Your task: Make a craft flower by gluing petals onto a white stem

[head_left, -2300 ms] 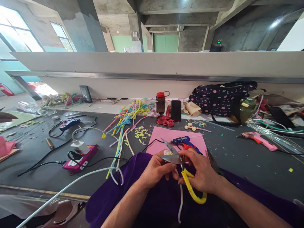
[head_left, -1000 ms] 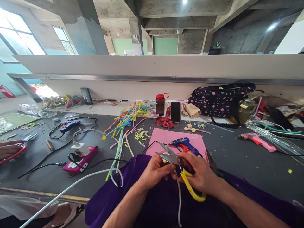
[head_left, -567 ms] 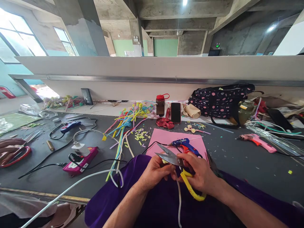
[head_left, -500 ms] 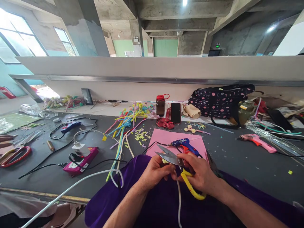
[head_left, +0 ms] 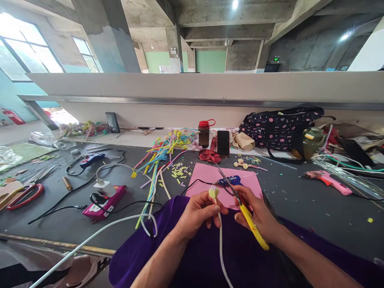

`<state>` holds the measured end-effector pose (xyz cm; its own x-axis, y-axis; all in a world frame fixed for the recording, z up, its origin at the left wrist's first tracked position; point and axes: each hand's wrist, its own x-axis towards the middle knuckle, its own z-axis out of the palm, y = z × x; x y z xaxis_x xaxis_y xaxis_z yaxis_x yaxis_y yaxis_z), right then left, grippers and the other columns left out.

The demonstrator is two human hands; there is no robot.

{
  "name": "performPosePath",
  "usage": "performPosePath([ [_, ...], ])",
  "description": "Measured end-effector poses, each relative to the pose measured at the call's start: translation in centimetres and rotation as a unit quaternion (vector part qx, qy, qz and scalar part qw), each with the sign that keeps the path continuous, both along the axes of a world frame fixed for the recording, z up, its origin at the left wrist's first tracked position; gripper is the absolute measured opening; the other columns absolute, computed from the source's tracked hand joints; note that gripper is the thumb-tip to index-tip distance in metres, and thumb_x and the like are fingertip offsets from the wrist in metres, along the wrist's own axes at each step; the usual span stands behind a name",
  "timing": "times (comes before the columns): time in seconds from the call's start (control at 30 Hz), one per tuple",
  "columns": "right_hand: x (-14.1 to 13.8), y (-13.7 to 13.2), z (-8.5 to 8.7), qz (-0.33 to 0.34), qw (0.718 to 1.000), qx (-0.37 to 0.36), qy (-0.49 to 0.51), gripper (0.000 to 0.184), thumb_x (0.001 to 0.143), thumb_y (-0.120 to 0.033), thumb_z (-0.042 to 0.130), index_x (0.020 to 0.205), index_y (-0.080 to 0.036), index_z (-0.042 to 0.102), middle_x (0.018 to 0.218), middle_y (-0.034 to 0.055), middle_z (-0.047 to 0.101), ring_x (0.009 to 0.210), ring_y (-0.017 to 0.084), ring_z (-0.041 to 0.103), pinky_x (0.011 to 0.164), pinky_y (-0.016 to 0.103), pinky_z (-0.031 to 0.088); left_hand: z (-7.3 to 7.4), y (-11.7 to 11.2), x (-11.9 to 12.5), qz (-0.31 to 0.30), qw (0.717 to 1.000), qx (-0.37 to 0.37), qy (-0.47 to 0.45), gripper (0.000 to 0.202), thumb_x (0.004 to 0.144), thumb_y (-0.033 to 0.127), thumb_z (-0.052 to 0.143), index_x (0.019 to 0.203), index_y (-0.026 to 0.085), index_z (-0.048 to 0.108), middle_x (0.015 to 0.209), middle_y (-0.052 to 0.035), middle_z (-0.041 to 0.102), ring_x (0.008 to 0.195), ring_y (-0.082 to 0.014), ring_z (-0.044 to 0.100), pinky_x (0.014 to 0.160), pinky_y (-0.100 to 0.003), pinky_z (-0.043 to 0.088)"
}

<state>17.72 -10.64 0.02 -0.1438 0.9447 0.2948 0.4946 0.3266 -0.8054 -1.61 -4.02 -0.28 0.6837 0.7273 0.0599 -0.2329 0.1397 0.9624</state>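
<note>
at the bench's (head_left: pixel 303 200) near edge, a bud-tipped white pipe cleaner (head_left: pixel 220 237) is pinched in the left hand (head_left: pixel 196 214); yellow-handled snips (head_left: pixel 251 227) are clasped in the right hand (head_left: pixel 262 219).

A: Your left grip (head_left: pixel 195 214) holds the stalk (head_left: pixel 213 193), and your right grip (head_left: pixel 261 218), just right of it, holds the snips (head_left: pixel 243 209).
B: Beyond both you have the glue gun (head_left: pixel 234 179), lying on the sheet (head_left: pixel 207 176) on the tabletop (head_left: pixel 300 200).
A: Behind the sheet stand the phone (head_left: pixel 223 143) and, left of it, the bottle (head_left: pixel 204 133); the bag (head_left: pixel 279 126) lies right of them.
B: The power strip (head_left: pixel 105 199) is well left of your left grip.
</note>
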Motion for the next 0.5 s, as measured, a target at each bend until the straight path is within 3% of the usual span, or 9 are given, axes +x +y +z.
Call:
performPosePath([
  [0.3,0.12,0.23,-0.65,-0.043,0.999,0.011,-0.03,0.055,0.073,-0.021,0.059,0.122,-0.025,0.035,0.085,-0.0011,0.052,0.067,0.013,0.051,0.062,0.026,0.045,-0.1,0.08,-0.07,0.012,1.0,-0.017,-0.005,0.018,0.076,0.028,0.063,0.079,0.012,0.056,0.079,-0.0091,0.07,0.046,-0.0095,0.06,0.037,-0.015,0.035],
  [0.5,-0.08,-0.03,-0.23,-0.058,0.987,0.093,-0.115,0.057,0.068,-0.024,0.066,0.119,-0.025,0.039,0.088,0.0002,0.053,0.072,0.015,0.051,0.065,0.029,0.045,0.02,0.08,0.03,0.026,0.999,-0.013,-0.015,0.02,0.075,0.03,0.064,0.079,0.012,0.057,0.078,-0.0079,0.07,0.047,-0.0099,0.06,0.037,-0.016,0.035],
])
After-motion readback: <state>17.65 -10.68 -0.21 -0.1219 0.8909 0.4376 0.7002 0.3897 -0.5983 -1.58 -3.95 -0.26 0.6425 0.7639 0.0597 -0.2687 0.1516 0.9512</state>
